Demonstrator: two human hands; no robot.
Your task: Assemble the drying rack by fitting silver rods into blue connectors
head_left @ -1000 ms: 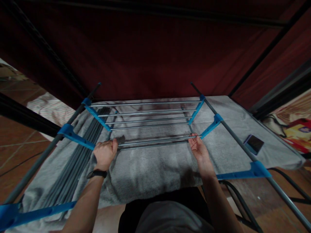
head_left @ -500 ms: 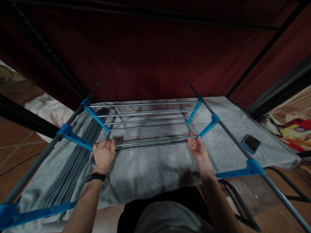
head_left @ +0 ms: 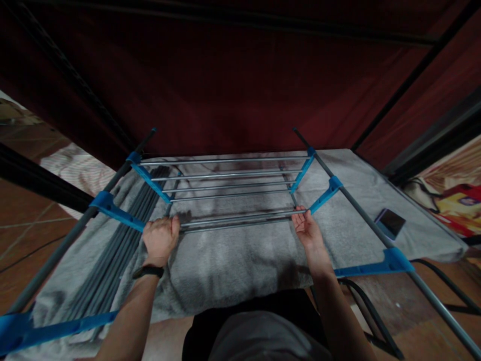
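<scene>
A partly assembled rack of grey metal tubes and blue plastic brackets stretches across the view. My left hand (head_left: 161, 238) is closed over the left end of a crossbar where it meets a blue bracket (head_left: 122, 216). My right hand (head_left: 306, 228) curls its fingers from below around the right end of the metal crossbar (head_left: 240, 218), next to another blue bracket (head_left: 325, 194). Farther back, several thin rods (head_left: 229, 174) span a pair of brackets. Long side poles (head_left: 361, 213) run toward me, with a lower bracket (head_left: 376, 268) on the right.
Several loose grey tubes (head_left: 116, 255) lie in a bundle on the grey blanket (head_left: 240, 265) at left. A phone (head_left: 391, 223) rests on the blanket at right. Behind is a dark red fabric panel (head_left: 225, 90). Black metal legs (head_left: 376, 316) stand at the lower right.
Both hands keep their hold at the two ends of the crossbar. The whole view has shifted very slightly; the rack stays in place.
</scene>
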